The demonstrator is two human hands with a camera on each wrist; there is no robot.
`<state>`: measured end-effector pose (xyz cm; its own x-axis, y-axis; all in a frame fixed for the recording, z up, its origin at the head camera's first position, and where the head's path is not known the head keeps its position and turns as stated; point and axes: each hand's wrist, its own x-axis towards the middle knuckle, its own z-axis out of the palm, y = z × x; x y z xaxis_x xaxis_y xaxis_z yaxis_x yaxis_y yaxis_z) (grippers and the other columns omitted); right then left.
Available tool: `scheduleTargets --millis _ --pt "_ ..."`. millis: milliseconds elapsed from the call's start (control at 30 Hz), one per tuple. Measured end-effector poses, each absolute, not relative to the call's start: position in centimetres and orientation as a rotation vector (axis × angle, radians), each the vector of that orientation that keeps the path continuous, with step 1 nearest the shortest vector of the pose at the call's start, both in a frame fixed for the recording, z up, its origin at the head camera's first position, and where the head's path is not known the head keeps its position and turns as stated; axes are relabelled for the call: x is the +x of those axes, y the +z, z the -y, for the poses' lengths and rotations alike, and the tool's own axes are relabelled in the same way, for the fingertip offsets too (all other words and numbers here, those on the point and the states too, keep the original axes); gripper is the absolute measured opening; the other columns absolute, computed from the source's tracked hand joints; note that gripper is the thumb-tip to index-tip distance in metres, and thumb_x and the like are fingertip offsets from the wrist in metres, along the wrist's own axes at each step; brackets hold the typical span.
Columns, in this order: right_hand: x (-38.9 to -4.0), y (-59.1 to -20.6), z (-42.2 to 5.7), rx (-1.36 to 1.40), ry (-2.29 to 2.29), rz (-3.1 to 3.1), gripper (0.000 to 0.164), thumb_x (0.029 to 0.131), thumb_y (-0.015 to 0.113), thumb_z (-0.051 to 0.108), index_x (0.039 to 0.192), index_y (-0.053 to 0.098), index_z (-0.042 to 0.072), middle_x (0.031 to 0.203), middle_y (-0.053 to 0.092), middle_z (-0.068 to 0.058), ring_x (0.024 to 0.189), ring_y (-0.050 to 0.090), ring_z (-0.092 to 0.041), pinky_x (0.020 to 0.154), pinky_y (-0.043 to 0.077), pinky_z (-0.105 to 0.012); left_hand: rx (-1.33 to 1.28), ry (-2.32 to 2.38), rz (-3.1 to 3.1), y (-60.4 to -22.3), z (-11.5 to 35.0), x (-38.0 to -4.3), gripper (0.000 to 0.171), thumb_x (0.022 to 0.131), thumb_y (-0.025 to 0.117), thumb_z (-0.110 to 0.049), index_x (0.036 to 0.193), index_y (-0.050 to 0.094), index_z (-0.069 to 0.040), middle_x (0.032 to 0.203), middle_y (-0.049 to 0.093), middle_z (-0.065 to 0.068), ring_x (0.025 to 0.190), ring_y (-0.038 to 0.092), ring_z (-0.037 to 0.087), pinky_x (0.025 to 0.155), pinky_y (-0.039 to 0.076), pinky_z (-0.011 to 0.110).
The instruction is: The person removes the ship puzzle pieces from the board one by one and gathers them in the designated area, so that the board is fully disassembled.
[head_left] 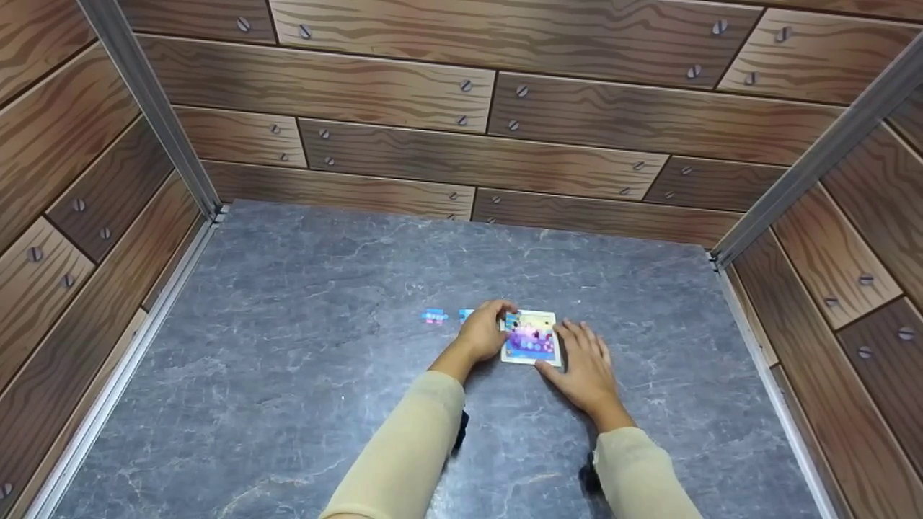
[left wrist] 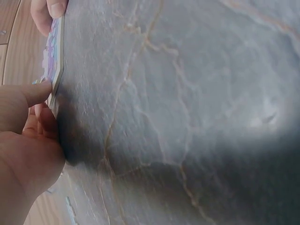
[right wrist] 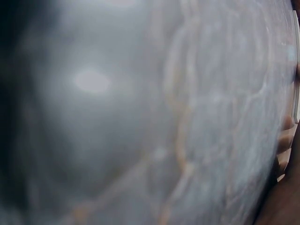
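A small jigsaw puzzle (head_left: 532,339) with a bright picture and white border lies on the grey marbled surface, between both hands. My left hand (head_left: 484,333) grips its left edge with curled fingers; in the left wrist view the thumb (left wrist: 41,92) meets the edge, with the fingers bent below. Along the opposite edge rests my right hand (head_left: 585,364), its fingers fairly straight and its thumb at the near right corner. Only part of the right fingers (right wrist: 285,143) shows at the right wrist view's border. A blue puzzle piece (head_left: 466,315) is partly covered by the left hand.
Farther left lies a loose blue and pink puzzle piece (head_left: 434,316). The grey surface (head_left: 324,288) is enclosed by wood-patterned walls (head_left: 404,144) at the back and both sides, with metal posts (head_left: 151,101) in the corners.
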<state>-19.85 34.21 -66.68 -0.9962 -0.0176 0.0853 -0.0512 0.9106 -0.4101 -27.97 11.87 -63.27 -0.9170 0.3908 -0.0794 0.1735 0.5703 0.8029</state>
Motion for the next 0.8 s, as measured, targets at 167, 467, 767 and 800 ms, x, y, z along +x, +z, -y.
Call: scheduleTargets --millis 167,467,767,800 --pt "-19.9 -66.79 -34.24 0.042 0.649 3.018 0.087 0.096 0.072 0.059 0.164 0.045 0.013 0.174 0.039 -0.018 0.165 0.025 -0.046 0.134 0.012 -0.068 0.499 1.202 -2.55 -63.07 -11.79 -28.07 0.054 0.1 0.071 -0.001 0.15 0.062 -0.02 0.128 0.067 0.007 0.117 0.065 0.021 0.11 0.053 0.039" --pt "-20.0 -66.71 -34.31 0.04 0.654 3.031 0.089 0.096 0.071 0.061 0.165 0.043 0.013 0.175 0.038 -0.017 0.166 0.023 -0.045 0.134 0.01 -0.067 0.474 1.159 -2.514 -62.9 -11.83 -28.36 0.051 0.102 0.068 -0.003 0.149 0.062 -0.022 0.141 0.07 0.011 0.134 0.066 0.026 0.116 0.052 0.043" --pt "-20.03 -66.75 -34.35 0.03 0.653 3.048 0.088 0.096 0.072 0.06 0.165 0.042 0.014 0.176 0.036 -0.016 0.167 0.021 -0.045 0.135 0.01 -0.067 0.433 1.224 -2.509 -62.89 -12.02 -28.34 0.058 0.098 0.07 0.001 0.152 0.063 -0.016 0.146 0.071 0.011 0.142 0.063 0.027 0.122 0.049 0.042" --pt "-20.06 -66.8 -34.37 0.03 0.654 3.048 0.088 0.096 0.071 0.061 0.165 0.042 0.014 0.176 0.036 -0.016 0.167 0.021 -0.045 0.135 0.01 -0.067 0.423 1.233 -2.504 -62.89 -12.02 -28.35 0.058 0.098 0.071 0.001 0.153 0.063 -0.016 0.149 0.07 0.01 0.145 0.061 0.027 0.123 0.047 0.041"
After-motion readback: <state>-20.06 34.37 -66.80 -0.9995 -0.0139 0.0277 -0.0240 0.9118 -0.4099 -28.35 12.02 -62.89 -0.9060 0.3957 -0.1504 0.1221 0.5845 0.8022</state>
